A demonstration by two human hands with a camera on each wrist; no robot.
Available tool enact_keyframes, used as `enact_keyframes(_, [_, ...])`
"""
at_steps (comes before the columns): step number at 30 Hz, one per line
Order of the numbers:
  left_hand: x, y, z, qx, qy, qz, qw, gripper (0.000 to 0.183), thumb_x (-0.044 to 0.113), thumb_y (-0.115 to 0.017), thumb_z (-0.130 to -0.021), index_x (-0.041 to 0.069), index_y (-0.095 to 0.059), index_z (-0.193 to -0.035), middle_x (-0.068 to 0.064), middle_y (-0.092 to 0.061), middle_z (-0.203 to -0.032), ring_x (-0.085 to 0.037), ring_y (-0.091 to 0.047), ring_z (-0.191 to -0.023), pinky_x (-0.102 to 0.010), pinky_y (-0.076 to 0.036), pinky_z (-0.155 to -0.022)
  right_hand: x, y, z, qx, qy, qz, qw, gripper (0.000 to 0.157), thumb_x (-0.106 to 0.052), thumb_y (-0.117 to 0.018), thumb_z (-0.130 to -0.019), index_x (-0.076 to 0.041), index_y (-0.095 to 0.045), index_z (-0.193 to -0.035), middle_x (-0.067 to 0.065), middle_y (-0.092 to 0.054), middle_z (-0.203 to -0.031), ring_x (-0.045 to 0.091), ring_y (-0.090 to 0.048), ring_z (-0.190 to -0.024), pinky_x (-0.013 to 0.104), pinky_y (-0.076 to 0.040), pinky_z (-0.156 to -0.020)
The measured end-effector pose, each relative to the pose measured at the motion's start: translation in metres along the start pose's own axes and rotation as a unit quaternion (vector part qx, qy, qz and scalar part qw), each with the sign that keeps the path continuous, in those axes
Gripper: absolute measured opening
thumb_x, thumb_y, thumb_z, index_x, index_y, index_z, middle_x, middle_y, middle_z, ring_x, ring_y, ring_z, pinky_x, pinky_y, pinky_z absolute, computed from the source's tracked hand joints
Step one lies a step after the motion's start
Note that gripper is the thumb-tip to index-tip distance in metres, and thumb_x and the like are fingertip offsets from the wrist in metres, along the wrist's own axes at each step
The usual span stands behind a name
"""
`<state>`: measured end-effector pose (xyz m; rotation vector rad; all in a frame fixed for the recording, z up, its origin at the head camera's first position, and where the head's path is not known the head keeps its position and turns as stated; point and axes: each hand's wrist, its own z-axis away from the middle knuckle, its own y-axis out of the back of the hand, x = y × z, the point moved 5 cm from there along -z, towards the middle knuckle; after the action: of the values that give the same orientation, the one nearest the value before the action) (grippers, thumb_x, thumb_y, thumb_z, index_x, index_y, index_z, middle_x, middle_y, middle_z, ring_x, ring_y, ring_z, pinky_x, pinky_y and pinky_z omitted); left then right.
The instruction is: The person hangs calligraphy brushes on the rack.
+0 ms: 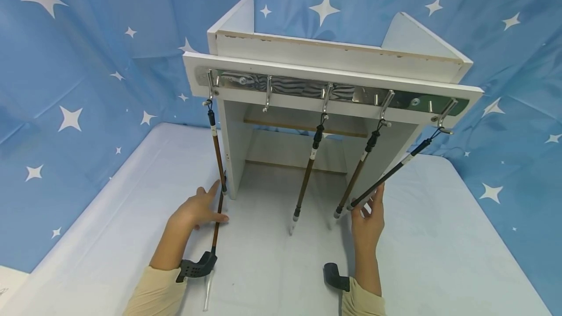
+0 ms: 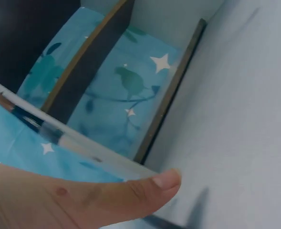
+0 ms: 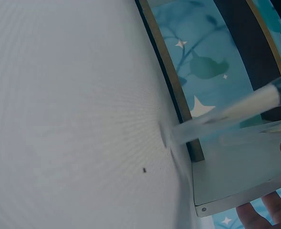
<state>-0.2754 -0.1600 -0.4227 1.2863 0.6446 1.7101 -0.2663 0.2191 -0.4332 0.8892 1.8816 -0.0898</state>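
Note:
A white shelf unit (image 1: 333,45) with a hook rail (image 1: 307,84) stands mid-view. Four long-handled paintbrushes with clear-capped tips hang by loops; the leftmost brush (image 1: 218,155) and the rightmost brush (image 1: 391,174) are nearest my hands. The second hook (image 1: 268,92) bears nothing. Another brush (image 1: 216,233) lies on the surface, partly hidden by my left hand (image 1: 199,211), whose thumb and index finger spread over it. My right hand (image 1: 368,218) is at the rightmost brush's lower end by the shelf's side panel (image 3: 235,176), fingers extended; contact is unclear.
A white-covered tabletop (image 1: 439,238) spreads under everything. Blue cloth with white stars (image 1: 88,62) hangs behind. The third brush (image 1: 306,179) and fourth brush (image 1: 357,172) dangle between my hands. Dark wrist mounts (image 1: 197,265) sit on both forearms.

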Motion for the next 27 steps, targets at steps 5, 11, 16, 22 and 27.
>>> enact_keyframes(5, [0.0, -0.007, -0.004, 0.016, 0.005, -0.009, 0.9998, 0.1, 0.027, -0.075, -0.075, 0.006, -0.009, -0.147, -0.031, -0.038, -0.109, -0.022, -0.052, -0.052, -0.024, -0.044, -0.037, 0.0, 0.0, 0.0, 0.001, -0.002, 0.004, 1.0, 0.079, 0.005, -0.055, -0.082, -0.024, -0.02, -0.147, 0.021, -0.044, -0.134, 0.043, -0.05, -0.114, 0.055, -0.046, -0.085])
enact_keyframes(11, [-0.002, -0.01, -0.008, 0.034, -0.01, -0.03, 0.9989, 0.087, 0.024, -0.07, -0.079, -0.002, -0.017, -0.144, -0.031, -0.049, -0.102, -0.018, -0.052, -0.045, -0.022, -0.04, -0.036, -0.001, -0.001, 0.001, -0.001, -0.003, 0.002, 1.0, 0.079, 0.003, -0.057, -0.083, -0.024, -0.019, -0.147, 0.021, -0.044, -0.134, 0.042, -0.05, -0.114, 0.055, -0.046, -0.086])
enact_keyframes(16, [-0.002, -0.013, -0.013, 0.02, -0.023, 0.006, 0.9995, 0.073, 0.012, -0.062, -0.084, -0.004, -0.021, -0.142, -0.015, -0.056, -0.07, -0.017, -0.053, -0.044, -0.023, -0.041, -0.036, -0.001, -0.001, 0.0, 0.001, 0.0, -0.004, 1.0, 0.079, 0.003, -0.057, -0.082, -0.024, -0.02, -0.147, 0.021, -0.043, -0.134, 0.042, -0.05, -0.114, 0.054, -0.046, -0.086])
enact_keyframes(22, [0.001, -0.015, -0.015, -0.001, -0.04, 0.026, 0.9989, 0.072, -0.002, -0.051, -0.082, -0.007, -0.013, -0.143, -0.011, -0.055, -0.06, -0.017, -0.055, -0.042, -0.026, -0.046, -0.038, 0.0, -0.001, -0.001, 0.0, -0.008, -0.002, 1.0, 0.079, 0.003, -0.056, -0.083, -0.025, -0.019, -0.147, 0.019, -0.043, -0.136, 0.041, -0.05, -0.115, 0.053, -0.046, -0.087])
enact_keyframes(27, [0.002, -0.01, -0.016, 0.01, -0.042, 0.03, 0.9986, 0.076, -0.002, -0.05, -0.082, -0.006, -0.007, -0.144, -0.014, -0.055, -0.069, -0.017, -0.055, -0.042, -0.026, -0.045, -0.038, 0.001, -0.001, -0.001, -0.001, -0.012, -0.004, 1.0, 0.079, 0.004, -0.054, -0.082, -0.025, -0.018, -0.147, 0.02, -0.044, -0.133, 0.04, -0.05, -0.115, 0.053, -0.046, -0.088])
